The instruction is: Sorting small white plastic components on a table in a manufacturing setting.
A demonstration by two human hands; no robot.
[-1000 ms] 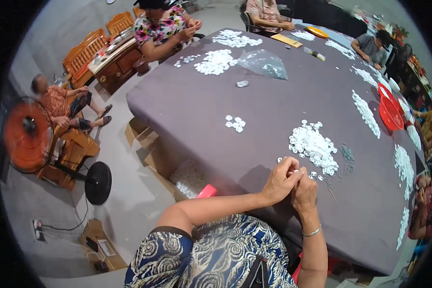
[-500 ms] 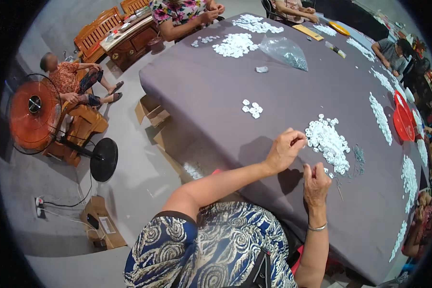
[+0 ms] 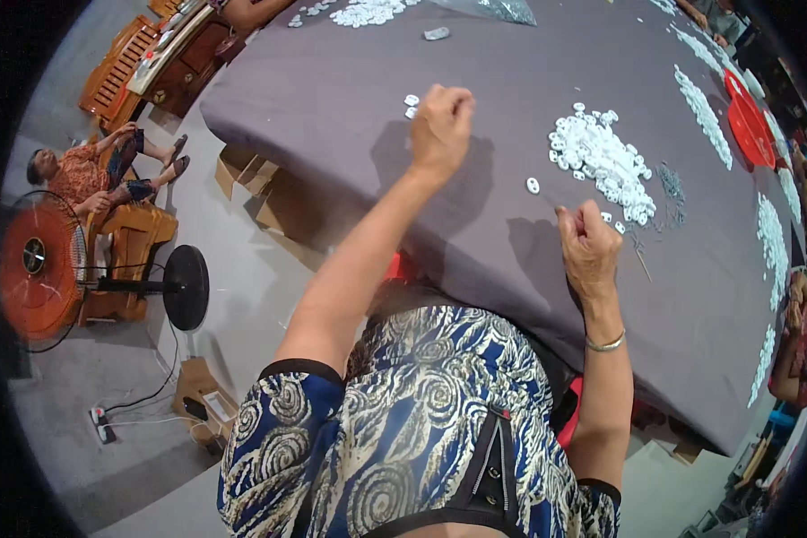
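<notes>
My left hand is closed with curled fingers above the small group of white oval pieces, covering most of it. Whether anything is in those fingers is hidden. My right hand is pinched shut beside the big heap of white two-holed pieces. Just off its thumb tip is a single white two-holed oval piece; a faint thin line seems to run from it to the fingers, too fine to name. Thin grey metal pins lie scattered to the right of the heap.
A grey cloth covers the table. Further white heaps, a red basin and a clear bag stand farther off. Other people sit around. At left are a standing fan and cardboard boxes on the floor.
My left hand has moved left from the big heap to the small group. A lone white piece now shows by my right thumb. The whole view has tilted and shifted.
</notes>
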